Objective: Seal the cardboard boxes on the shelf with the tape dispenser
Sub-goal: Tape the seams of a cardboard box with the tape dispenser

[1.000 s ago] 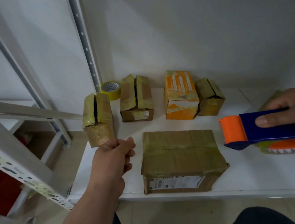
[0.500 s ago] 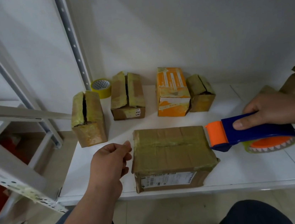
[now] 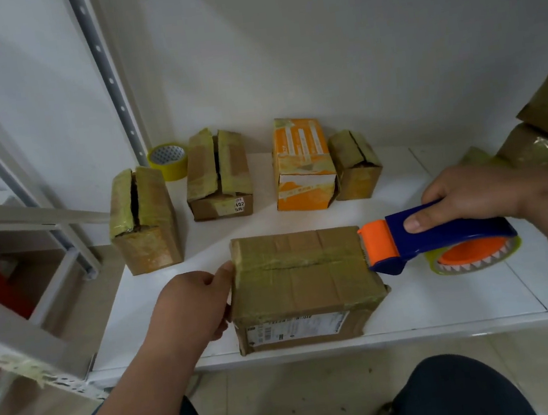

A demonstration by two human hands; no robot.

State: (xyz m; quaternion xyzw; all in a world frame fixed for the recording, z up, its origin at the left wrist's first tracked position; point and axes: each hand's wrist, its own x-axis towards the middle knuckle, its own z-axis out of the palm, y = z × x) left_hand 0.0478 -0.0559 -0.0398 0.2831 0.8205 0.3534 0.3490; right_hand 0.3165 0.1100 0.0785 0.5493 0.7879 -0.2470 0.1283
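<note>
Head view: brown cardboard box (image 3: 217,176) at upper centre reads "402"; left hand (image 3: 193,308) grasps flat taped carton (image 3: 304,279), right hand (image 3: 471,193) clenches blue-orange tape dispenser (image 3: 442,238).

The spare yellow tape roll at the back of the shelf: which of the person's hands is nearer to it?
Left. The left hand lies below the yellow tape roll, at the front box; the right hand is far across, gripping the tape dispenser.

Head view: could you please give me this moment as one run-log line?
step: taping front box | right hand: grips tape dispenser, roller at box's right edge | left hand: steadies box's left side
</note>
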